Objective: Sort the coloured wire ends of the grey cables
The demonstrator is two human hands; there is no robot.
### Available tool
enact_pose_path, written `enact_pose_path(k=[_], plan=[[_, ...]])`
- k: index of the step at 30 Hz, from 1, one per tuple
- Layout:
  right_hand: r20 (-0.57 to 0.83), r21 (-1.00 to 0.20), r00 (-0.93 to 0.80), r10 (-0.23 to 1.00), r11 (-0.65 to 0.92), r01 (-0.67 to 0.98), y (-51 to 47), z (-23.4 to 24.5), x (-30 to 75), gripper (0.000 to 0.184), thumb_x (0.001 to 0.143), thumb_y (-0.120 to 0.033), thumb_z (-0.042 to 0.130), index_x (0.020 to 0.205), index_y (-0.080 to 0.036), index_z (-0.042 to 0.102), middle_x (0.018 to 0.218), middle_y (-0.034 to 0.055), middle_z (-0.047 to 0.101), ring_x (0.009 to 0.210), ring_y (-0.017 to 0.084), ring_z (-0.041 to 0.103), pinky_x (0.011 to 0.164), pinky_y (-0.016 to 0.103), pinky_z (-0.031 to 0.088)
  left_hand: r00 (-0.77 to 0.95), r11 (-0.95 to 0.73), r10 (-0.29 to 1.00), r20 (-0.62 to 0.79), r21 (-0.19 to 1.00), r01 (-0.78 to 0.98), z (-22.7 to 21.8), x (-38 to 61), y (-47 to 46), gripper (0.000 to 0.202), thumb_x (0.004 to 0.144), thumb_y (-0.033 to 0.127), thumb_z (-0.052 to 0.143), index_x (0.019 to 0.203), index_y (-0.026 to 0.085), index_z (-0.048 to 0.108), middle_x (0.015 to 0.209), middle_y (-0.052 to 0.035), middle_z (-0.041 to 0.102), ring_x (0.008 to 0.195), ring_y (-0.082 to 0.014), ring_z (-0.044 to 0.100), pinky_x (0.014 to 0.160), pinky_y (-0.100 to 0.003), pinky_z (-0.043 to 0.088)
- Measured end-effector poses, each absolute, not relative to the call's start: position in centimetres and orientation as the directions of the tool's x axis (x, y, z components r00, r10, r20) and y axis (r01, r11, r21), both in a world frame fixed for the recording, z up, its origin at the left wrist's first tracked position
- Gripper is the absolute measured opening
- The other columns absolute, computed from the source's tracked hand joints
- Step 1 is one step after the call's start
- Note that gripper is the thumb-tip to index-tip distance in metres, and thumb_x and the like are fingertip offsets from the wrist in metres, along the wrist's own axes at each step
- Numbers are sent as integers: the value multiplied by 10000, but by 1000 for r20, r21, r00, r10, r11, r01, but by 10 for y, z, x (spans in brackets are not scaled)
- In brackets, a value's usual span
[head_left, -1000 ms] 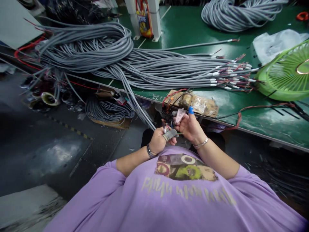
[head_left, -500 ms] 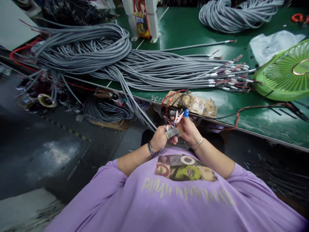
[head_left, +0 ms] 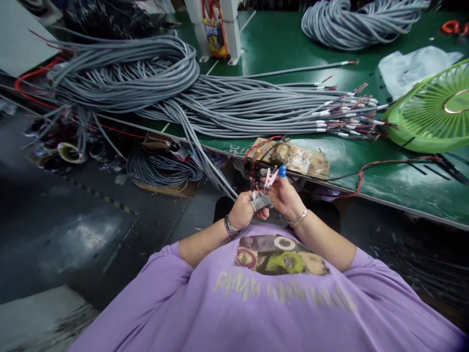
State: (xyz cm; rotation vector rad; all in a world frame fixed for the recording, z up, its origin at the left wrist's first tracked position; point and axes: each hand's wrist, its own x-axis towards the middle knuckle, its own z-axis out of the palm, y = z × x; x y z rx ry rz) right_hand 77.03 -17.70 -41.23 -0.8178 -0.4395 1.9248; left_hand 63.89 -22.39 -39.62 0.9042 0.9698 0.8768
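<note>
My left hand [head_left: 242, 210] is closed round the end of a grey cable [head_left: 216, 176] just in front of my chest, its thumb wrapped in grey tape. Thin coloured wires [head_left: 256, 188] stick out of the cable end. My right hand [head_left: 286, 195] is closed beside it, pinching a small pink clip [head_left: 270, 177] at those wires. A blue cap covers one right fingertip. Both hands touch each other below the edge of the green table [head_left: 366, 171].
A large bundle of grey cables [head_left: 205, 98] lies across the table, stripped ends to the right. A green fan [head_left: 436, 110], a plastic bag [head_left: 410, 68], a taped cardboard fixture [head_left: 293, 154] and another cable coil [head_left: 351, 22] are on it. More coils lie on the floor at left.
My hands have drawn slightly closer to my chest and the right hand has closed on the pink clip at the wires. The view shifted a little.
</note>
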Motion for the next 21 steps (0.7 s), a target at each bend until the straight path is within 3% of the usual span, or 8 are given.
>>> enact_pose_path(k=[4, 7, 10, 14, 21], plan=[[-315, -637, -363, 877, -479, -604, -181, -414, 773, 640, 695, -865, 530, 801, -237, 597, 749, 13, 658, 581, 147, 568, 543, 292, 496, 327, 327, 912, -249, 921, -213, -395, 636, -228, 476, 716, 571, 757, 616, 124, 627, 524, -32, 645, 413, -97, 566, 430, -205, 455], [-309, -629, -415, 856, -511, -585, -187, -416, 778, 634, 706, -845, 548, 821, -225, 620, 783, 24, 666, 616, 148, 578, 574, 294, 496, 338, 311, 911, -237, 932, -187, -393, 632, -233, 497, 709, 584, 760, 591, 121, 625, 527, -41, 645, 434, -98, 573, 453, -209, 470], [-279, -628, -531, 801, -570, -530, -194, -415, 787, 564, 679, -755, 679, 800, -205, 645, 747, 12, 651, 621, 139, 573, 608, 291, 495, 322, 327, 909, -266, 932, -154, -394, 628, -237, 514, 684, 612, 765, 615, 121, 632, 529, -41, 645, 440, -101, 573, 460, -213, 475], [-252, -722, -570, 782, -544, -427, -202, -410, 796, 414, 613, -513, 861, 732, -176, 653, 624, -22, 607, 559, 111, 548, 564, 245, 457, 310, 340, 903, -299, 936, -88, -395, 627, -237, 533, 661, 634, 765, 638, 116, 639, 525, -38, 642, 435, -101, 572, 465, -214, 483], [-205, -898, -503, 840, -366, -245, -204, -401, 796, 313, 639, -401, 865, 764, -172, 690, 684, 2, 687, 583, 126, 602, 590, 263, 488, 462, 389, 789, -404, 912, 134, -397, 625, -225, 402, 683, 462, 801, 605, 112, 619, 520, -46, 648, 436, -103, 594, 454, -192, 473]])
